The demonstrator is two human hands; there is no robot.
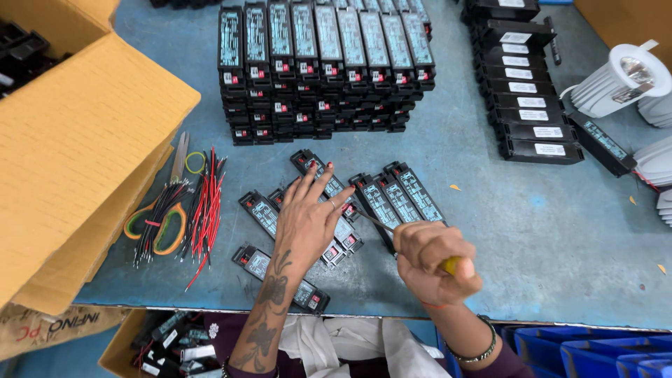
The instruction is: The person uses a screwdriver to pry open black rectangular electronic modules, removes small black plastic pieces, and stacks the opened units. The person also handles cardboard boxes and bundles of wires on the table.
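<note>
My left hand [308, 218] rests with fingers spread on a black rectangular driver unit [342, 236] among several loose ones on the blue table [546, 231]. My right hand [434, 262] is closed around a yellow-handled screwdriver [451, 264]; its thin metal shaft [374, 221] points left toward the unit beneath my left fingers. More loose black units lie nearby: one by the table's front edge [308, 294], a pair to the right [402, 198], one farther back [311, 163].
A big stack of black units [325, 70] stands at the back, another row [528, 105] at right. Red and black wire bundles [199, 210] and scissors [171, 210] lie left beside an open cardboard box [77, 154]. White lamp housings [619, 80] sit far right; blue bins [588, 350] below.
</note>
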